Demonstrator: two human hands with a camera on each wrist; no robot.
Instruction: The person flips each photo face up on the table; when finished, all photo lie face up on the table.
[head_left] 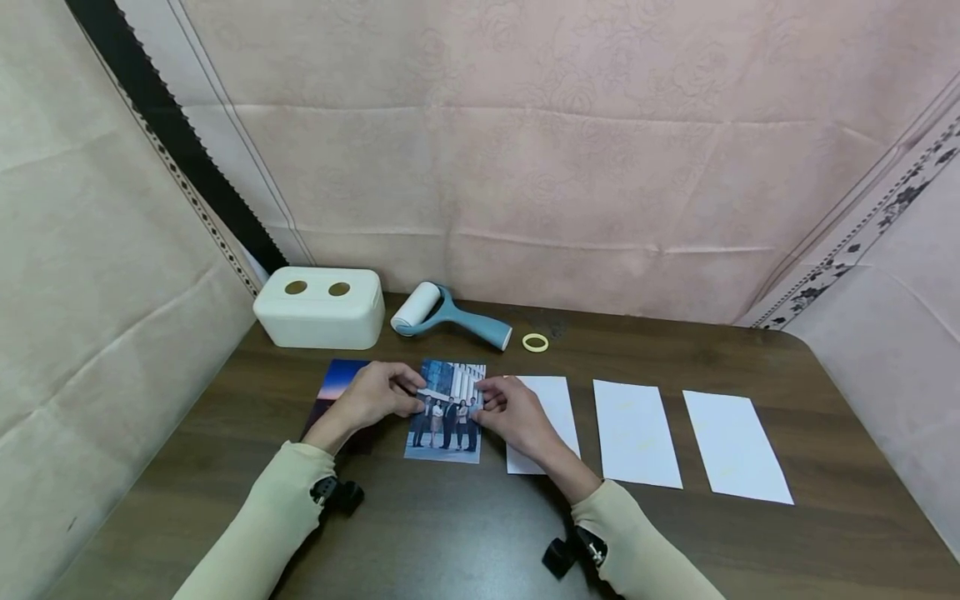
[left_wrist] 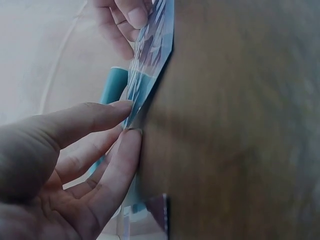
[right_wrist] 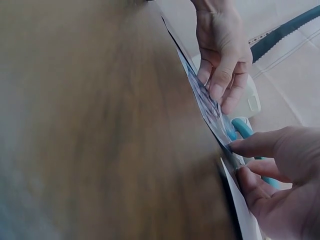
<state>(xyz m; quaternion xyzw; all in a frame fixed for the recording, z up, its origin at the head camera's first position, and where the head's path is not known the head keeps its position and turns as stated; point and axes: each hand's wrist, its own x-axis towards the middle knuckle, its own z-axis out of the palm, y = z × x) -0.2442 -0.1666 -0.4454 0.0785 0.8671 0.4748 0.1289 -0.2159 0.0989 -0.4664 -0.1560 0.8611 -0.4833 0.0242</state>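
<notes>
A photo of several standing people (head_left: 446,417) is held by both side edges. The left hand (head_left: 381,395) pinches its left edge between thumb and fingers; the right hand (head_left: 516,415) pinches its right edge. In the left wrist view the left thumb and fingers (left_wrist: 131,150) meet at the photo's edge (left_wrist: 150,75). In the right wrist view the photo (right_wrist: 207,107) lies low over the table, the right hand (right_wrist: 285,175) at its near end. A purple and dark picture (head_left: 339,382) lies partly under the left hand and wrist. A white sheet (head_left: 553,408) is partly behind the right hand.
Two more white sheets (head_left: 637,433) (head_left: 737,446) lie to the right on the brown table (head_left: 435,533). Along the back stand a white box with two round holes (head_left: 319,310), a blue-handled roller (head_left: 472,323) and a yellow ring (head_left: 535,342). Cloth (head_left: 525,183) hangs behind.
</notes>
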